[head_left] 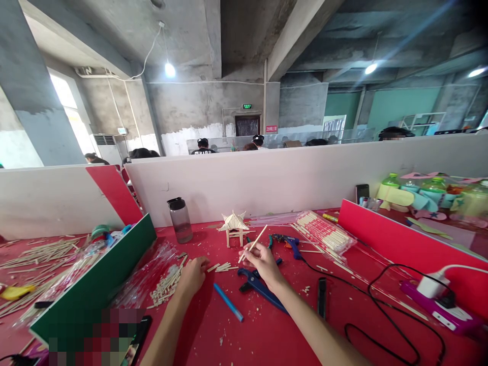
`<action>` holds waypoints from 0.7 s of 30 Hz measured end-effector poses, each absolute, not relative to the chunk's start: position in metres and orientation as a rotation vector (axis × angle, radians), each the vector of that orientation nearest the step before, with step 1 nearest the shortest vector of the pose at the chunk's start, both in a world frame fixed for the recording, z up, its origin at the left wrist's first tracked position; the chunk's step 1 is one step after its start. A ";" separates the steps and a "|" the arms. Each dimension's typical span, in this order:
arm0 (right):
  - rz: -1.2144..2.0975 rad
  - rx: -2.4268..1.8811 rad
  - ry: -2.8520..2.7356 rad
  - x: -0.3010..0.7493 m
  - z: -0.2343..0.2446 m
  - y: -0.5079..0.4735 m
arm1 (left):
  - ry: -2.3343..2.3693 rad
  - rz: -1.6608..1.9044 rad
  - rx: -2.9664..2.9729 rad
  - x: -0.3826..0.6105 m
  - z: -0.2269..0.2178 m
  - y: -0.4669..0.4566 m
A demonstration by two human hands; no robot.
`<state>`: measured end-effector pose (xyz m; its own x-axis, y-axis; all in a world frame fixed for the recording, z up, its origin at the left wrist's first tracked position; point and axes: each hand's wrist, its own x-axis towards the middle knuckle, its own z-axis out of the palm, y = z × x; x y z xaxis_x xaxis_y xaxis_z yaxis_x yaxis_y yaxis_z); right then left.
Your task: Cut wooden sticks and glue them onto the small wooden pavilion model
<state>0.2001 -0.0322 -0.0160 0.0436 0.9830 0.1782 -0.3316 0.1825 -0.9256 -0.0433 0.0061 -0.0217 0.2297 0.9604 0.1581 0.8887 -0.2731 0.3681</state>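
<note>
My right hand [263,262] pinches a thin wooden chopstick [259,238], which slants up to the right. Just behind it stands a small pavilion model [234,229] built of wooden sticks with a pointed roof. My left hand [193,273] rests low over the table, back up, with its fingers stretched to the right. Beside that hand is a pile of short cut sticks [168,284]; a few short pieces [224,267] lie off its fingertips. Below the right hand lies a blue-handled cutter [263,291], partly hidden by the wrist. A blue pen [229,302] lies between the forearms.
A water bottle [180,221] stands at the back left. At right lie a glue gun [287,244], packed chopsticks [324,234], a black utility knife [322,297], and a purple power strip [444,307] with loose cables. Green [99,274] and red [404,239] dividers flank the red table.
</note>
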 end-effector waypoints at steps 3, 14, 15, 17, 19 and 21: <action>1.205 -0.838 -1.038 0.200 -0.016 -0.032 | 1.724 0.569 2.311 -0.042 -0.028 0.008; 1.210 -0.843 -1.053 0.200 -0.017 -0.032 | 1.652 0.551 2.363 -0.034 -0.029 0.005; 1.210 -0.843 -1.055 0.201 -0.018 -0.032 | 1.653 0.555 2.366 -0.034 -0.028 0.005; 1.206 -0.843 -1.060 0.201 -0.018 -0.031 | 1.667 0.569 2.374 -0.038 -0.027 0.007; 1.206 -0.839 -1.057 0.202 -0.019 -0.030 | 1.702 0.586 2.369 -0.044 -0.027 0.010; 1.209 -0.834 -1.053 0.202 -0.020 -0.029 | 1.742 0.598 2.350 -0.051 -0.027 0.013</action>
<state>0.2021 -0.0294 -0.0204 0.0289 0.9822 0.1855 -0.3184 0.1850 -0.9297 -0.0510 0.0134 -0.0267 0.2433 0.9439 0.2232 0.8819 -0.3111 0.3543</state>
